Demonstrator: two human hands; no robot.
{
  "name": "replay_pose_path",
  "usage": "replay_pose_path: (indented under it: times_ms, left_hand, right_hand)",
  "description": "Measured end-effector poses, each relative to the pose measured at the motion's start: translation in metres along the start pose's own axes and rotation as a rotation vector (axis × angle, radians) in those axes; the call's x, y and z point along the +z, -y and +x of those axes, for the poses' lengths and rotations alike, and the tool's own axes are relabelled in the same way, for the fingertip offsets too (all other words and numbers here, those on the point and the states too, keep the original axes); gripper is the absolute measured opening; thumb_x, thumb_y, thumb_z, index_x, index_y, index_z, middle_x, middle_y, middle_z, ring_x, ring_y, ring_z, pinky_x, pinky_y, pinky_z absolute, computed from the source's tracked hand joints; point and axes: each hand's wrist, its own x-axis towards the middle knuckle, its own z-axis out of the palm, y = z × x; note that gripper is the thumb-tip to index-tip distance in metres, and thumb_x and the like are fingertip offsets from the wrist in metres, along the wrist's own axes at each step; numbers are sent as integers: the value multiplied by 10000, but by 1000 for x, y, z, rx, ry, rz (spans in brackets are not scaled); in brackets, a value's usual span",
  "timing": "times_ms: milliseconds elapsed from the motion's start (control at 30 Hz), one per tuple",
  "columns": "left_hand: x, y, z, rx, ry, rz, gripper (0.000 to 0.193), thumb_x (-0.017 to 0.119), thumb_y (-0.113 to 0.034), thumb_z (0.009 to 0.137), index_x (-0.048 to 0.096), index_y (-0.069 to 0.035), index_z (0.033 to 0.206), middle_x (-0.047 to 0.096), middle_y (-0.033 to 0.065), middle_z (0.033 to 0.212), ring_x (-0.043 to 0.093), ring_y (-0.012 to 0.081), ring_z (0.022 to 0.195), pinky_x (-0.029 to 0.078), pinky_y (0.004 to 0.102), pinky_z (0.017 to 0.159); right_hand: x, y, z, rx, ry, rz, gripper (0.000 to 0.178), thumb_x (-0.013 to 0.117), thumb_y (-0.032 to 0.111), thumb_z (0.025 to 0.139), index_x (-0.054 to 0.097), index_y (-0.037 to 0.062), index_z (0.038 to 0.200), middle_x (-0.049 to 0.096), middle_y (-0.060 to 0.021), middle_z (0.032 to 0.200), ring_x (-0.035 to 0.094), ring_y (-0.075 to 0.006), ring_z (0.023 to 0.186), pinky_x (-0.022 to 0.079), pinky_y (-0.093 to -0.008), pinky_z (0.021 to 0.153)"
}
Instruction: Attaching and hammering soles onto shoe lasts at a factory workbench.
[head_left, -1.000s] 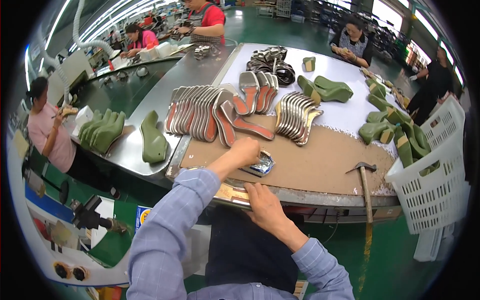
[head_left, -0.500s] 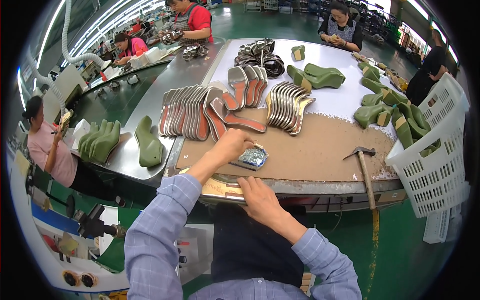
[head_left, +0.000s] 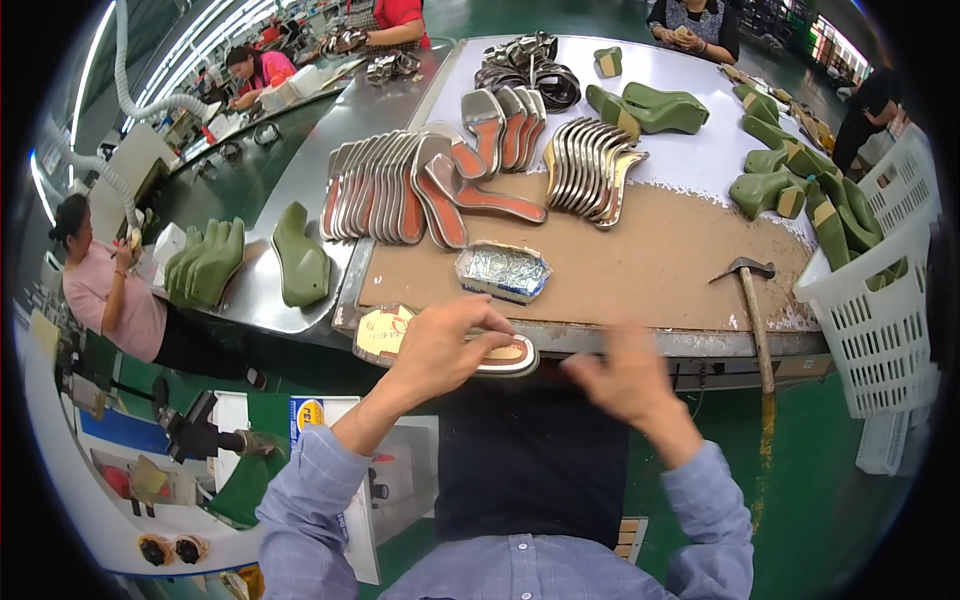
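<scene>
At the table's front edge lies a shoe insole (head_left: pixel 384 334) with a pale yellow patch, red handwriting and a shiny rim. My left hand (head_left: pixel 440 345) is closed over its middle, fingers curled and thumb toward the narrower end. To the right, clear of the insole, my right hand (head_left: pixel 630 380) is raised; motion smears its fingers, and no object shows in it. Just beyond my left hand sits a small wrapped block or dish (head_left: pixel 503 270) with a clear, crinkled top and blue edges. Behind it, silver-rimmed insoles with orange undersides (head_left: pixel 375 190) stand in a row.
A hammer (head_left: pixel 750 290) lies at the right, its handle overhanging the edge. Beside it is a white basket (head_left: pixel 870 330) near green shoe lasts (head_left: pixel 765 192). More insoles (head_left: pixel 590 170) and dark straps (head_left: pixel 525 75) lie farther back. Co-workers sit and stand around.
My left hand has moved from the wrapped block down onto the insole. My right hand has let go of the insole and moved right. The view has tilted downward.
</scene>
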Motion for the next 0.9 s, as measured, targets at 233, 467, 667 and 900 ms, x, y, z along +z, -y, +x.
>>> replay_pose_path:
  times_ms: [233, 467, 667, 900]
  left_hand:
    - [1, -12, 8, -101, 164, 187, 140, 692, -215, 801, 706, -96, 872, 694, 51, 908, 640, 265, 879, 488, 359, 770]
    - [1, -16, 9, -171, 196, 209, 147, 686, -220, 806, 717, -96, 879, 708, 54, 943, 659, 261, 850, 499, 346, 736]
    - [3, -13, 8, -92, 160, 183, 190, 669, -290, 803, 730, -126, 878, 678, 114, 767, 643, 309, 725, 491, 392, 651]
    - [3, -18, 6, -88, 138, 233, 188, 691, -289, 794, 721, -114, 854, 664, 119, 740, 634, 326, 709, 484, 402, 627]
  right_hand:
    - [-79, -159, -70, 502, -225, -870, 476, 558, 151, 886, 448, 164, 1348, 516, -211, 1152, 549, -369, 1003, 451, -487, 825]
    - [-82, -134, -83, 362, -460, -101, 388, 372, 68, 994, 384, 76, 1382, 599, -199, 888, 613, -237, 752, 490, -363, 675]
    - [-63, -13, -87, 317, -230, 432, 391, 535, 42, 925, 504, 42, 1314, 589, -65, 812, 461, -82, 578, 428, -244, 536]
    - [-64, 51, -58, -180, -263, 398, 402, 654, 13, 847, 568, 8, 1240, 681, -171, 936, 670, -208, 756, 521, -268, 669]
